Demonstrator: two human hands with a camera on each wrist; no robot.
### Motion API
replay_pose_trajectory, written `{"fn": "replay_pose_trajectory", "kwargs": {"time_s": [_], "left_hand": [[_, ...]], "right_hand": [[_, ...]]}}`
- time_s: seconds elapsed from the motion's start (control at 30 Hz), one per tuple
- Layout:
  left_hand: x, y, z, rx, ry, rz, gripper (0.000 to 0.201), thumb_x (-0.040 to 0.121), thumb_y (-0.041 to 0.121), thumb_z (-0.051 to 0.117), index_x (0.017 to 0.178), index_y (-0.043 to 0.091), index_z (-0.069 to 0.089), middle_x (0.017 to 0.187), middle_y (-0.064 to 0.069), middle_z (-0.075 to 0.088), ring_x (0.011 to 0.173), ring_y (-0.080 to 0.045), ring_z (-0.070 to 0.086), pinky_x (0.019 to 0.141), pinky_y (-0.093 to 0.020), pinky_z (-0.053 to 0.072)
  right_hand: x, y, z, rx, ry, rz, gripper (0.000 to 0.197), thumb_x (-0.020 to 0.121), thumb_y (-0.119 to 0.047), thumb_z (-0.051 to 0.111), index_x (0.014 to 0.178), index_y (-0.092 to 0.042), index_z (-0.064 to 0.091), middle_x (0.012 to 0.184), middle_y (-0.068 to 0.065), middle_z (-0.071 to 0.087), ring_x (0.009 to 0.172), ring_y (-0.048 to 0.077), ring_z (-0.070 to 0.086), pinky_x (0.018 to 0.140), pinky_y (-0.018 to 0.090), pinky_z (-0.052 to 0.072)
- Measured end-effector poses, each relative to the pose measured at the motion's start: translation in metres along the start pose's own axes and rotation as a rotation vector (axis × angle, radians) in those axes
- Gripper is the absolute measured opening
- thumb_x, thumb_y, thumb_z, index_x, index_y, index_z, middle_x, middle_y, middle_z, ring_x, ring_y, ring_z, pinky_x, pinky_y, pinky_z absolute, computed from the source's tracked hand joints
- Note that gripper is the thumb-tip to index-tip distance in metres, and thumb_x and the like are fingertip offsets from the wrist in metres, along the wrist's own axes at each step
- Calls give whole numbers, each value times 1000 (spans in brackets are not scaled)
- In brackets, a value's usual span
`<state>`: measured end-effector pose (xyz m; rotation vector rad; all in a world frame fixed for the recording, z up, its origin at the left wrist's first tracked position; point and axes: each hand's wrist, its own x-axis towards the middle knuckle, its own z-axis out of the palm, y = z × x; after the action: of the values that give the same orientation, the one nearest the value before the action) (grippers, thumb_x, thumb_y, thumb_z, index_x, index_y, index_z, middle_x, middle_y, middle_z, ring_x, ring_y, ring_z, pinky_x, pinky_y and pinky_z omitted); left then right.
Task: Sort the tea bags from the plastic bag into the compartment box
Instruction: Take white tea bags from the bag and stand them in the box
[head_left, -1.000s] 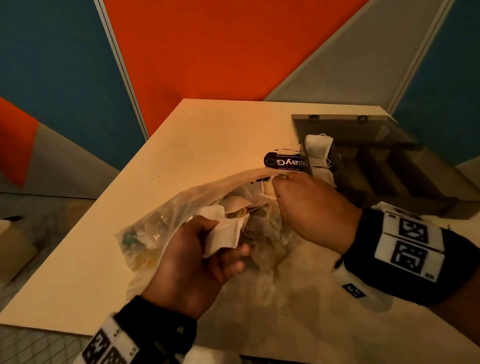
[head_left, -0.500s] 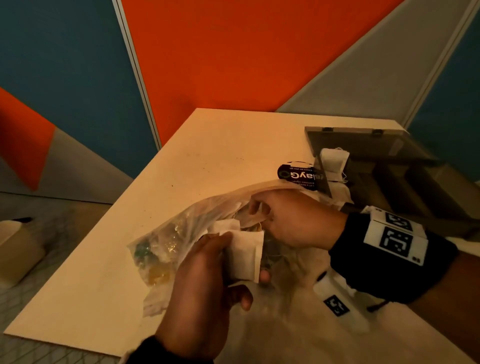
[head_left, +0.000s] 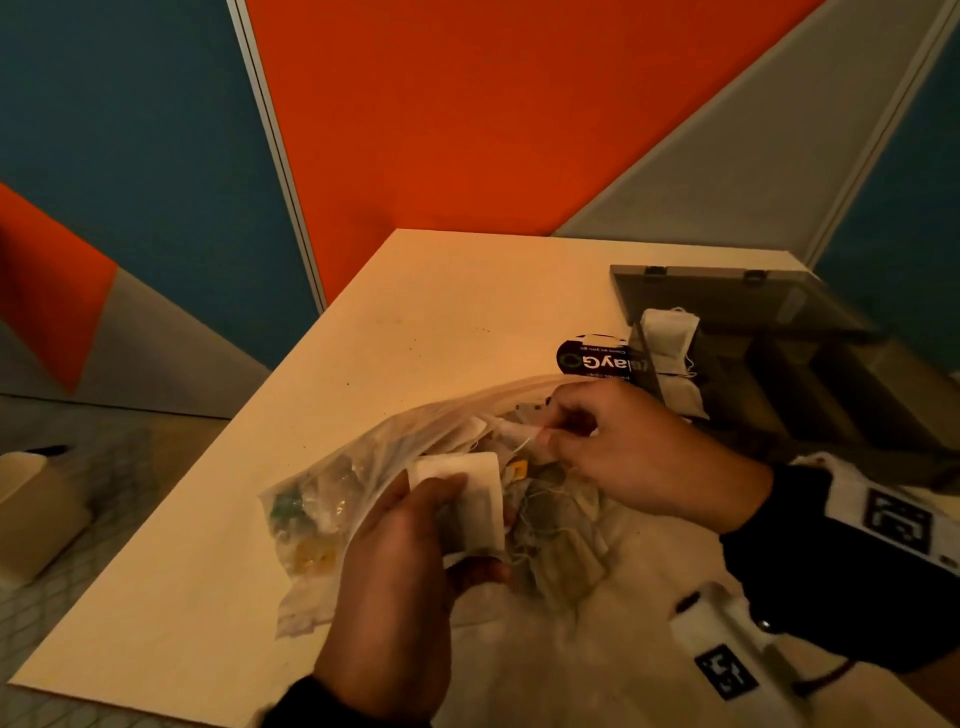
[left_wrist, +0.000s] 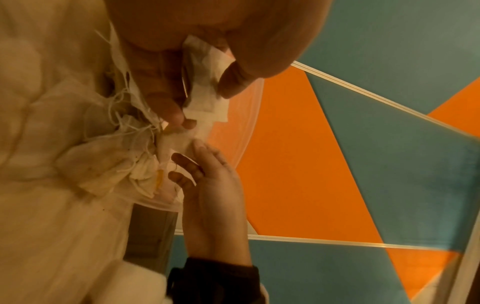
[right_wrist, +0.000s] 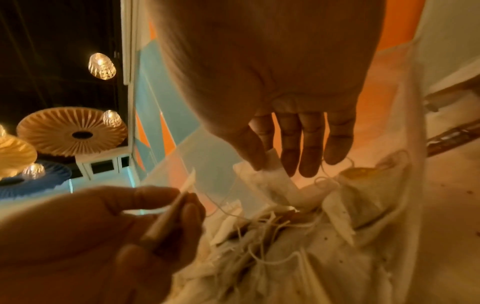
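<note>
Paper-light, soft tea bag (head_left: 470, 499) stays clamped in my left hand (head_left: 400, 587); my right hand (head_left: 623, 447) pinches a tangled tag (head_left: 514, 430), so I would pull gently.

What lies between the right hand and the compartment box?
In the head view, only white tea bags in the compartment box's nearest compartment lie beyond the right hand.

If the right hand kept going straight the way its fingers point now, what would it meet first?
Most likely the tangled tea bags inside the plastic bag: the right hand, pinching a tea bag tag, points into the bag's mouth. Depth is unclear.
</note>
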<state>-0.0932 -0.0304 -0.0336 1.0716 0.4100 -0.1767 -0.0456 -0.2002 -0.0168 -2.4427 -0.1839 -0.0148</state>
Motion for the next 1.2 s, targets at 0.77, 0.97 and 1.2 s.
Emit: {"fn": "replay_pose_trajectory", "kwargs": {"time_s": [0.77,0.97,1.2], "left_hand": [[-8,-23,39,345,-227,28,22,93,12,54,88,12,76,87,-16,75,79,-36,71,56,-38,59],[-18,-24,49,368,-266,81,34,92,17,58,68,29,78,74,-1,75,74,-27,72,67,-49,61],[-19,-25,53,413,-337,115,28,91,17,55,76,18,79,77,-6,76,69,-22,71,57,-27,54]], "right_hand": [[-75,-2,-74,817,-324,296,23,78,-9,64,100,-1,68,74,11,70,49,16,55,45,22,47],[-75,19,-61,403,-265,398,7,88,-10,65,92,-7,71,78,15,69,54,21,60,59,36,50],[-75,14,-68,686,-486,324,9,89,-9,59,85,-9,67,85,9,68,68,28,62,59,33,48]]}}
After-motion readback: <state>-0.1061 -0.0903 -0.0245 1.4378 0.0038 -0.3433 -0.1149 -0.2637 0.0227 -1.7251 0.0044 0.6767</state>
